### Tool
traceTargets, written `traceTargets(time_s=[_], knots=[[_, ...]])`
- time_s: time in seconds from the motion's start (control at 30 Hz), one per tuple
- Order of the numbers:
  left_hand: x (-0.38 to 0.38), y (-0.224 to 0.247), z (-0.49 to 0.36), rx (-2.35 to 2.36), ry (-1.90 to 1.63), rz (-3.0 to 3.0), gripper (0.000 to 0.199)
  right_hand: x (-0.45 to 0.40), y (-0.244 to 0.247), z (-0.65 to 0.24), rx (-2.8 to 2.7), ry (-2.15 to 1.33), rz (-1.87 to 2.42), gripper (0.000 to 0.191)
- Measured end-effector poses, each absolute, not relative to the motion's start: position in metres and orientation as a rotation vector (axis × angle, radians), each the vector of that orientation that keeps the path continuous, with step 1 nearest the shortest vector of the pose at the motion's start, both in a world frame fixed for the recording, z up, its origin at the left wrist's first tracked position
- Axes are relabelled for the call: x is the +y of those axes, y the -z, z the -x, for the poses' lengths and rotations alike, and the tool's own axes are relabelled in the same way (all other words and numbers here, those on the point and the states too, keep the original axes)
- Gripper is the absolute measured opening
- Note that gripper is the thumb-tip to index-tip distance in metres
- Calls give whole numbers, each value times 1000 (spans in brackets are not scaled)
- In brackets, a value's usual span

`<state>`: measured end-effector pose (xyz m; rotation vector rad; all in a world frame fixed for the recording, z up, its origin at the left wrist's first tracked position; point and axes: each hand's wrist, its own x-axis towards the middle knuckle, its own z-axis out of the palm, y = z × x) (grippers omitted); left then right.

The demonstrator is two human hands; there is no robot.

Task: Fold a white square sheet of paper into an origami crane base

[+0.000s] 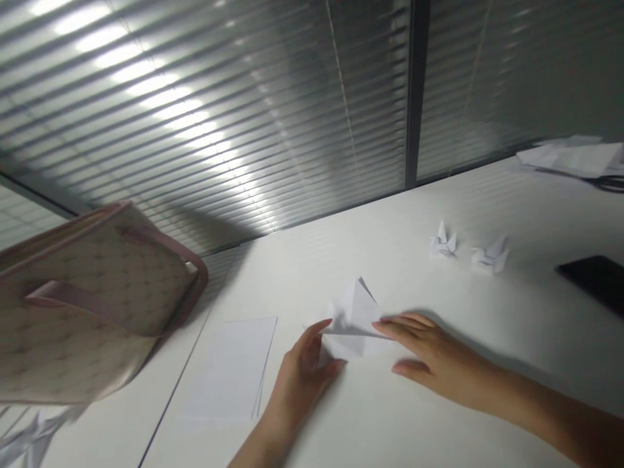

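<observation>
A partly folded sheet of white paper lies on the white table, one pointed flap standing up at its top. My left hand grips the paper's left edge between the thumb below and the fingers above. From the right, my right hand touches the paper's right side with its fingertips; its fingers are stretched out and the thumb is apart from them. Two small folded paper cranes, one on the left and one on the right, stand farther back on the right.
White paper sheets lie left of my left hand. A patterned handbag stands at the far left. A black phone-like object is at the right edge, with crumpled white papers behind. Window blinds border the table's back.
</observation>
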<state>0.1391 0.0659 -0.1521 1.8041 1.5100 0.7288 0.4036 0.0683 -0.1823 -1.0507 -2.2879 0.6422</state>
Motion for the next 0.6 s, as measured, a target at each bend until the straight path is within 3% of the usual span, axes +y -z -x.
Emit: traceTargets(time_s=[0.13,0.3,0.43,0.6], knots=[[68,157,-135,1430,-798,-1733,47,69,185,-404,-2265,-609,1071,51],[67,147,-131,1341,-852,-1802,40,78,185,-411,-2280,-438,837,25],[66,132,-133,1217,-828,-1987,31,76,174,-418,-2288,-129,555,26],[70,131,-137,1116,-645,-2276,22,60,167,-415,-2429,42,492,21]])
